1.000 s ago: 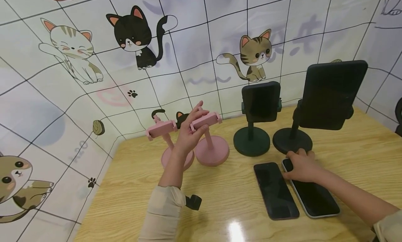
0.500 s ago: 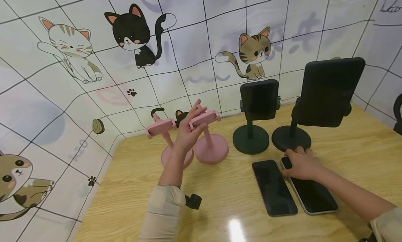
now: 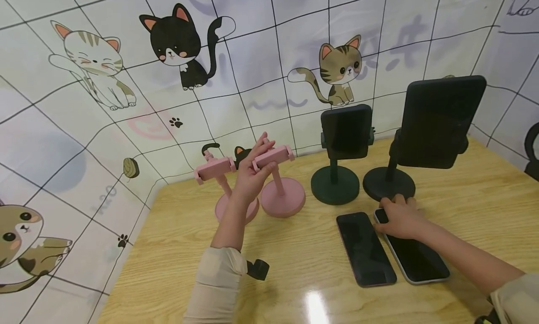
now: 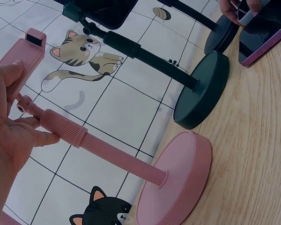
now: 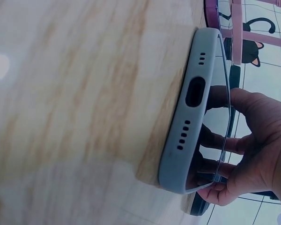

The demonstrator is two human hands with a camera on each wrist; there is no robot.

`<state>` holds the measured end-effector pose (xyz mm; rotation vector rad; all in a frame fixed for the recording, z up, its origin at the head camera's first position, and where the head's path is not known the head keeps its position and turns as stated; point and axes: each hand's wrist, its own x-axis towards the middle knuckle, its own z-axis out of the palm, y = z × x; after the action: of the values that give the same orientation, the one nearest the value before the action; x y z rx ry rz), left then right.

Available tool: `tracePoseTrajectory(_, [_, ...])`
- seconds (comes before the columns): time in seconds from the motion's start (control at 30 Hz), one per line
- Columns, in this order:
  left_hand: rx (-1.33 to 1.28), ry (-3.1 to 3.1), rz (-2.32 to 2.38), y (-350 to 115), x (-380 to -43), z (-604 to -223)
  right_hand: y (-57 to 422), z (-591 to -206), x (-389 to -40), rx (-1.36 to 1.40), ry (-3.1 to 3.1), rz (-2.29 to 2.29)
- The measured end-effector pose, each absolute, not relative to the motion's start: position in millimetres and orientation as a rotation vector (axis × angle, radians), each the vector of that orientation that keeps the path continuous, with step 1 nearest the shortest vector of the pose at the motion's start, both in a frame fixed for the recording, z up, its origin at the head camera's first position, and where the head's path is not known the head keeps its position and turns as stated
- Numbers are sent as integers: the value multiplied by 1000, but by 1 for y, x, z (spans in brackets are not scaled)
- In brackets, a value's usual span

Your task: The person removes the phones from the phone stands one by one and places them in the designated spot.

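Although my right hand (image 3: 402, 219), thumb and fingers curled over it, hides the far end of the grey-cased phone (image 3: 417, 254), its glossy black screen (image 3: 424, 264) shows, face up on the tabletop (image 3: 168, 277) beside a dark phone (image 3: 365, 249). My left hand (image 3: 249, 179) pinches the holder (image 3: 273, 158) of an upright, matte pink stand (image 3: 279, 184), covering one end of it, while the left wrist view crops its round base (image 4: 187, 176).

Pale gridded wall covering (image 3: 257, 57) fills my head feed. I log a black-and-white cartoon cat (image 3: 178, 41) left of a brown striped cat (image 3: 341, 71); wood-grain table (image 3: 164, 254) below.
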<state>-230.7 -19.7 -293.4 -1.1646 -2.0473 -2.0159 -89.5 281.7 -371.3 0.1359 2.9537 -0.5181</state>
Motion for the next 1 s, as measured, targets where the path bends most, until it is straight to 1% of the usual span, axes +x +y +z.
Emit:
tracePoseTrajectory(0.23, [-1139,-2055,-2087,-16,-229,-293,283,-372,-89,140,2956,-489])
tracePoseTrajectory(0.43, [-1036,-2043,-2133,-15,-226,-296,284,-368,-90,117,2938,-442])
tracePoseTrajectory(0.73, [-775,-1927,-2336,-12,-214,-298,279,-353,-87,64,3008,-426])
tracePoseTrajectory(1.0, [-487,-1946,-2374,-8,-201,-305,268,-325,-85,-124,3068,-584])
